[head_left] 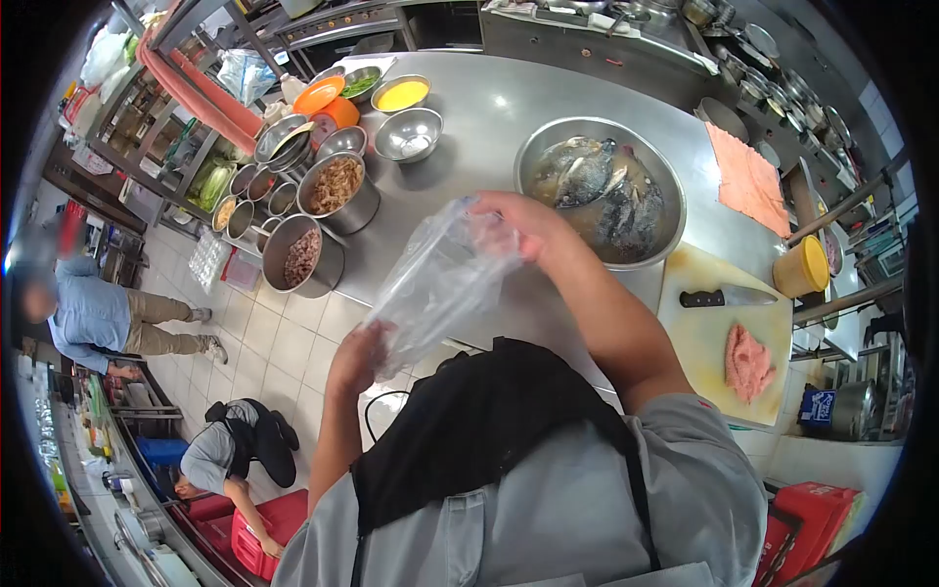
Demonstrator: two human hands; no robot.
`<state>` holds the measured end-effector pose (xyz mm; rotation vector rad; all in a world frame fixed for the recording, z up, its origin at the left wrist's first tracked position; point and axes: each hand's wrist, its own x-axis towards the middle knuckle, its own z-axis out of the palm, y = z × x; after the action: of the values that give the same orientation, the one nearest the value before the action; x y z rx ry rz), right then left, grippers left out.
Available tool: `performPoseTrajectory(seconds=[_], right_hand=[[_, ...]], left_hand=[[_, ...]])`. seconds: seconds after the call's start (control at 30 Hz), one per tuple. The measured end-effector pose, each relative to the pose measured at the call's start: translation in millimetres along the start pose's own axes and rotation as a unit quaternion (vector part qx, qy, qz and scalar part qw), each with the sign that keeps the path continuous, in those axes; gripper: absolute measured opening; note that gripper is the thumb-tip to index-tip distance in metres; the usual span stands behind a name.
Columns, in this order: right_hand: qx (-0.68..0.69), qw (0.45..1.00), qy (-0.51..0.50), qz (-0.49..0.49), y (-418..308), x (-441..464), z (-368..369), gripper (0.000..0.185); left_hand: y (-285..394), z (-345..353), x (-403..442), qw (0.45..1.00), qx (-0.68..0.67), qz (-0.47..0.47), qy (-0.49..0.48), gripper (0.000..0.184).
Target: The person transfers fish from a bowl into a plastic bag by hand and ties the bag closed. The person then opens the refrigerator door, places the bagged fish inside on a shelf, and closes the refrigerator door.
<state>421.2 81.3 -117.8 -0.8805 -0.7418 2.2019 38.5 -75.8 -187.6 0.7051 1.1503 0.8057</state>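
A clear plastic bag point(435, 279) is stretched between my two hands in front of my apron, over the near edge of the steel table. My left hand point(360, 357) grips its lower end; the bag film partly covers those fingers. At the bag's upper end, my right hand point(518, 227) is closed on the plastic, some fingers showing through it. Just beyond my right hand stands a large steel basin point(675, 220) of murky liquid, holding dark whole fish point(587, 176). No contents show in the bag.
Steel pots, one of chopped meat point(301, 256), and several bowls stand at the left of the table point(469, 88). At right, a cutting board point(685, 342) bears a knife point(729, 297) and a pink cloth point(749, 362). Two people point(108, 318) are at the left, one crouching point(240, 445).
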Motion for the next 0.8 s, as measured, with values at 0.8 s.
performPoseTrajectory(seconds=[0.8], right_hand=[[-0.833, 0.537, -0.019, 0.13, 89.1, 27.2, 1.7, 0.022]], left_hand=[[52.9, 71.1, 93.5, 0.959, -0.201, 0.067, 0.188, 0.033]])
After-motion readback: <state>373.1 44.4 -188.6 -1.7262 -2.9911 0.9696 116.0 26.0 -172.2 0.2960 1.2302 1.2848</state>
